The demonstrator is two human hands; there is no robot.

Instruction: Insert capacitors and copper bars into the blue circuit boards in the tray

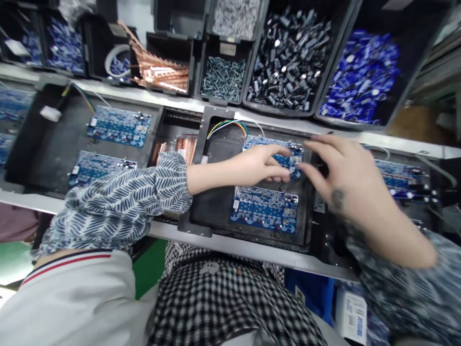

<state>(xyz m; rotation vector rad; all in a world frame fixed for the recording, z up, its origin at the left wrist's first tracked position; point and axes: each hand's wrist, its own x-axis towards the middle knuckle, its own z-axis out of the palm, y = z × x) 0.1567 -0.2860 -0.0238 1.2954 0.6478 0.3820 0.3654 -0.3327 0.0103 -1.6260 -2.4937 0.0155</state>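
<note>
My left hand [264, 164] reaches over the upper blue circuit board [297, 153] in the black tray. Its thumb and index finger point right, a little apart, with no part visible between them. Just right of that board is my right hand [347, 168], blurred by motion. Its thumb and fingertips are apart near the board's right end, and I see nothing held there. Below my left hand a second circuit board [264, 210] lies flat in the same tray [209, 218]. Coloured wires [228, 124] run from the upper board's left end, part of which my hand covers.
Behind the rail stand bins of black capacitors [290, 60], blue capacitors [362, 77], small greenish parts [223, 79] and copper strips [162, 67]. Another tray [46, 158] with two boards is at left. More boards [401, 178] lie at right.
</note>
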